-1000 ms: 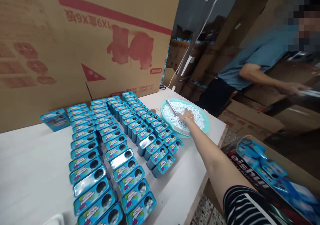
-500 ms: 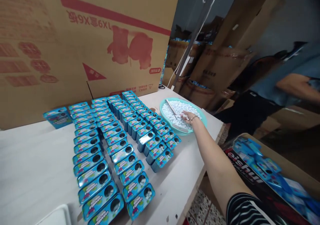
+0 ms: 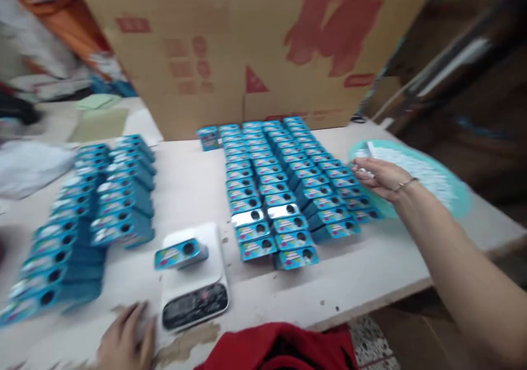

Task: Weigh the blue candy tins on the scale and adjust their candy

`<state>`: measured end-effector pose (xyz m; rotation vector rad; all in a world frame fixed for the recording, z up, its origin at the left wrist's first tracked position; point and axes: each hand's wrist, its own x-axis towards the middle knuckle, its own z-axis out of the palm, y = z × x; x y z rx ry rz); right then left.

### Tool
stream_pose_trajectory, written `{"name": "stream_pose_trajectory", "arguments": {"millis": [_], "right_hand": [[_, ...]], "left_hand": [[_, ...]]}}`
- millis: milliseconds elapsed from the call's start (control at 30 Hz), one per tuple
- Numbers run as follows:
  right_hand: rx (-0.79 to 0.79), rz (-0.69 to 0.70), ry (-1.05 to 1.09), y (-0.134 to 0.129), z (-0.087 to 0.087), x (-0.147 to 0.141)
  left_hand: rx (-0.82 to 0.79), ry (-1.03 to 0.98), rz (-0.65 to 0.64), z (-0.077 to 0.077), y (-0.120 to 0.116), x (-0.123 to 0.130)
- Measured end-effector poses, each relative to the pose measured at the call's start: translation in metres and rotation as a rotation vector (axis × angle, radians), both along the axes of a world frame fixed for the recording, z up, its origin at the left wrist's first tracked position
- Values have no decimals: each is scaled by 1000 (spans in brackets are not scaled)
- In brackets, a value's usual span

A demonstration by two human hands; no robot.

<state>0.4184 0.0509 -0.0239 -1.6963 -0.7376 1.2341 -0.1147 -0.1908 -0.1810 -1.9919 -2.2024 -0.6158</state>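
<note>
My right hand [image 3: 381, 178], a bracelet at its wrist, is cupped with the fingers curled around small white candies [image 3: 364, 171]. It hovers at the left edge of a turquoise basin [image 3: 461, 202] filled with white pieces. My left hand [image 3: 127, 338] lies on the table, palm down and fingers extended, beside a white kitchen scale [image 3: 214, 244]. One blue candy box [image 3: 175, 256] with a round hole in its lid sits on the scale's pan. Right of the scale stand rows of similar blue boxes [image 3: 251, 231]; white contents show through some near holes.
More rows of blue boxes [image 3: 127, 202] stand on the left. A big cardboard carton [image 3: 230, 46] forms a wall along the back. A white bag or cloth [image 3: 33, 164] lies at far left. The table's front edge [image 3: 415, 279] runs below my right forearm.
The view has swung left, bringing the scale, my left hand and the left rows into sight. My right hand has lifted out of the basin's white pieces and moved to its left edge.
</note>
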Motion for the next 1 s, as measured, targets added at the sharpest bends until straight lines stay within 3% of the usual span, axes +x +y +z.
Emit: {"name": "stream_pose_trajectory", "arguments": {"millis": [133,267,367,600,767,900,1000], "right_hand": [[87,580,163,-24,15,-129],[158,1003,-62,-51,24,-243],[253,1174,-297,-58,21,-291],[388,1343,-772,-67,9,-317],[364,1378,-907,-73,8,-318],[357,1368,-949,-74,8,-315],[384,1349,-936,-73,6,-312]], "left_hand": [[-37,67,24,5,-20,-3],[-20,28,24,4,-19,1],[8,12,12,3,-22,1],[-12,-51,7,-2,-27,3],[31,-226,96,-4,-28,30],[163,-472,194,3,-51,64],[85,-443,51,8,-78,75]]}}
